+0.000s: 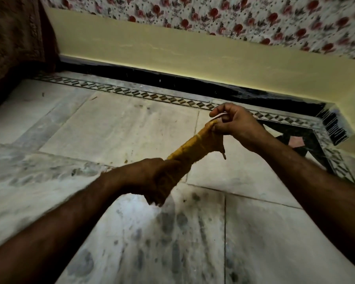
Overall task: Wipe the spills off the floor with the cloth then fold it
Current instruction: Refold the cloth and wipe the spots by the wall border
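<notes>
So the cloth was mustard-yellow, bunched up into a kind of rope and held in the air btwn both hands, not touching the floor at all. Left hand was a closed fist wrapped round the lower end, a bit blurry tbh, w/ a little bit of cloth poking out under the fist. Right hand was higher up and further from the camera, pinching the top end w/ thumb and fingers curled on it, index finger sticking out a bit over the top. A small corner of the cloth hung down just below the right hand. The cloth ran diagonally, lower-left to upper-right.

Floor underneath was pale marble slabs w/ lots of dark grey smudges, esp. close to the camera. Couldn't tell if those were wet or just dirt. A few tiny specks further out too.

Bg stuff: a patterned inlay strip ran along the far edge of the floor, then a black skirting, then a cream wall. Floral fabric w/ red flowers hung above that, and a brown fabric sat at the far left.
</notes>
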`<state>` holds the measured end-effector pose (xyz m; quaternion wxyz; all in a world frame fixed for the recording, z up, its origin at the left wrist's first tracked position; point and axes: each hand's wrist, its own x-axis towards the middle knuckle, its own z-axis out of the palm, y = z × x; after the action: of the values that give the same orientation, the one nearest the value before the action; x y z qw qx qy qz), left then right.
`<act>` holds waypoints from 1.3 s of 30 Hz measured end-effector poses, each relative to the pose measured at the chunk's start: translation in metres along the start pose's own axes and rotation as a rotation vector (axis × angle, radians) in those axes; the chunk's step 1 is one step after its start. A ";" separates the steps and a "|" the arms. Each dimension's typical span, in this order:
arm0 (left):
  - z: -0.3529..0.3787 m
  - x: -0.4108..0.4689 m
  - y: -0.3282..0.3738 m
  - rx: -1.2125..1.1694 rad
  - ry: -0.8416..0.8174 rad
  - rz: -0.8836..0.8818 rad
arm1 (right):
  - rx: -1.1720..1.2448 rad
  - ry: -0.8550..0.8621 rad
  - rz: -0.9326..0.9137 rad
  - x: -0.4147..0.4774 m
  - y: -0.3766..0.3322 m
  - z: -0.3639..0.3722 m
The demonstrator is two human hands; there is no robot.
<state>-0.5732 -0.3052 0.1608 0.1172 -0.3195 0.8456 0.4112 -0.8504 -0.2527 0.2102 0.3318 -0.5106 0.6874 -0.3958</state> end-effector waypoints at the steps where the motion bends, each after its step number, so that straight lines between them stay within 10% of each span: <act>1: 0.000 0.000 -0.001 -0.093 0.004 -0.036 | 0.005 -0.010 0.005 -0.001 0.000 0.001; 10: -0.001 -0.003 -0.005 -0.889 0.151 -0.002 | 0.087 -0.089 0.049 -0.057 0.002 0.057; 30: 0.050 0.029 0.027 -1.276 0.319 -0.101 | -0.337 -0.159 -0.216 -0.100 0.073 0.111; 35: 0.056 0.044 0.011 -1.181 0.248 -0.146 | 0.101 0.116 0.213 -0.084 0.112 0.087; 39: 0.073 0.058 -0.035 -0.323 0.598 -0.146 | -0.151 0.143 0.106 -0.088 0.109 0.064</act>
<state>-0.6003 -0.2909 0.0666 -0.1588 -0.4999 0.7414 0.4185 -0.8202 -0.1625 0.0883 0.2629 -0.4673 0.7634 -0.3602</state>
